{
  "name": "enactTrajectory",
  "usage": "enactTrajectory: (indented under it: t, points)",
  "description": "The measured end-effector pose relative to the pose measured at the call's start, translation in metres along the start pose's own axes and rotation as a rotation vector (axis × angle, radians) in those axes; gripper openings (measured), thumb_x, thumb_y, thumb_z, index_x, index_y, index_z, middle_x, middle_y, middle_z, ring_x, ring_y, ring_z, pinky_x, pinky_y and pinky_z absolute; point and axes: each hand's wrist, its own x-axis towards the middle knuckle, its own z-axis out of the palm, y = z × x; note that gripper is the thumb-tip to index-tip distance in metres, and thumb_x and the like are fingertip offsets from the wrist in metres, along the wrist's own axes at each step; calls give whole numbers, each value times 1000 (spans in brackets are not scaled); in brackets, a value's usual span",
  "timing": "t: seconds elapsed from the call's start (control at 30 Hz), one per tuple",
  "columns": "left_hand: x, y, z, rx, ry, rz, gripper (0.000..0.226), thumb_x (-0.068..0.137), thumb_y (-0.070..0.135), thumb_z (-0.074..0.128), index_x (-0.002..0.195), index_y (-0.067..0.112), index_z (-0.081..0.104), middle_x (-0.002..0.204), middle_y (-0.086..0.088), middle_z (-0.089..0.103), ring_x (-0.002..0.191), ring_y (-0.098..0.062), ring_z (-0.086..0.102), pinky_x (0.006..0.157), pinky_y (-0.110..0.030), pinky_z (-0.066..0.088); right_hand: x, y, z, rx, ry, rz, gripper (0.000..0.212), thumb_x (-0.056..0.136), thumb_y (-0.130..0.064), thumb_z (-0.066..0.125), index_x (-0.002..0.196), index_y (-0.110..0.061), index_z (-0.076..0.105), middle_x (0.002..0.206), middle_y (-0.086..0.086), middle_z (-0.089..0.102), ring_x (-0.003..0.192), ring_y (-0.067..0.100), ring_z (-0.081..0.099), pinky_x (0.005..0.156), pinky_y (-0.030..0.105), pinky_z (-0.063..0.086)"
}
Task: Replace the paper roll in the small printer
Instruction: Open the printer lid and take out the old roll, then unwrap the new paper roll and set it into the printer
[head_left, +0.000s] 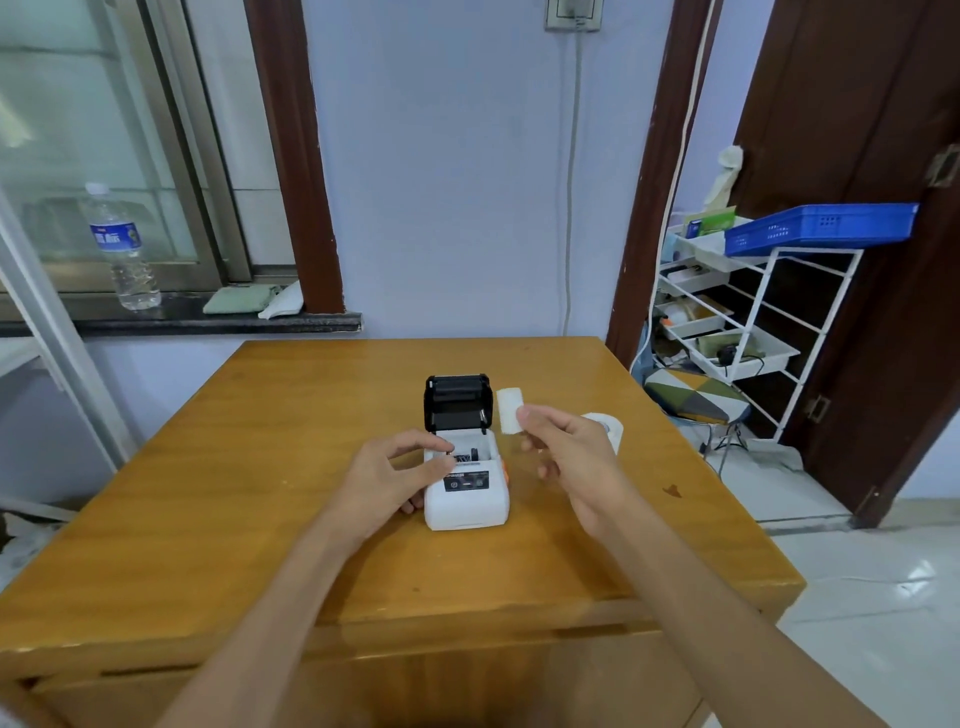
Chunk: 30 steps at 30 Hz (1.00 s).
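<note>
On the wooden table (260, 467) sits the small white printer (466, 493), its black lid (458, 400) tipped up and back so the paper bay (470, 448) lies open. The left hand (395, 475) rests against the printer's left side, thumb and forefinger curled in over the bay's left rim, pinched close together; whether they grip anything there is hard to tell. The right hand (569, 457) hovers just right of the printer, raised off the table, thumb and fingers grasping a short white strip of paper (509, 409) that stands upright beside the lid. Behind that hand, right of the printer, lies a white paper roll (608, 425), partly hidden. The bay shows dark parts inside and no roll seated that I can make out.
</note>
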Motion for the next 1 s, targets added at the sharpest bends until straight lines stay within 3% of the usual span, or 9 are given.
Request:
enactTrajectory:
  t: [0.13, 0.33, 0.47, 0.57, 0.67, 0.8, 1.0]
  points:
    - [-1, 0, 0, -16, -10, -7, 15, 92, 29, 79, 107, 28, 82, 101, 3, 78, 55, -3, 57, 55, -24, 51, -5, -1, -15, -145, 24, -40, 18, 95, -34, 73, 106, -20, 80, 73, -2, 65, 52, 0, 53, 51, 20, 45]
    - [-2, 0, 1, -20, -8, -10, 19, 93, 31, 78, 111, 31, 80, 118, 5, 77, 56, -2, 59, 57, -25, 51, -13, 6, -30, -284, 1, -66, 16, 98, -22, 69, 115, -25, 70, 93, 2, 71, 60, -1, 59, 54, 21, 49]
    - [-2, 1, 1, -37, -19, 6, 41, 91, 33, 79, 131, 38, 68, 131, 8, 72, 62, -5, 65, 56, -24, 54, -16, 12, -31, -448, -14, -68, 17, 95, -29, 67, 101, -20, 80, 90, 0, 73, 77, 7, 60, 72, 23, 47]
    - [-3, 2, 1, -49, -23, 12, 51, 90, 34, 81, 137, 41, 62, 131, 7, 73, 63, -4, 67, 59, -29, 55, -16, 14, -28, -452, -5, -86, 15, 93, -29, 70, 101, -20, 78, 86, -8, 69, 80, 5, 60, 73, 18, 47]
    - [-4, 3, 1, -43, -22, 15, 52, 89, 36, 81, 137, 43, 61, 130, 6, 73, 66, -5, 68, 59, -29, 55, -13, 19, -29, -457, 16, -125, 15, 90, -21, 74, 105, -23, 73, 94, -9, 69, 86, 6, 64, 75, 15, 47]
    - [-7, 8, 2, -53, -19, 11, 57, 90, 32, 81, 140, 44, 57, 129, 7, 73, 66, -4, 69, 61, -30, 55, -11, 26, -30, -476, 22, -155, 22, 85, -20, 79, 104, -25, 69, 99, -9, 71, 93, 7, 68, 84, 25, 56]
    - [-6, 7, 1, -70, -22, 4, 63, 87, 31, 84, 141, 45, 55, 130, 5, 73, 63, -5, 67, 60, -27, 56, -9, 31, -27, -604, 89, -225, 27, 83, -29, 84, 104, -24, 67, 85, -11, 68, 78, 4, 63, 75, 23, 53]
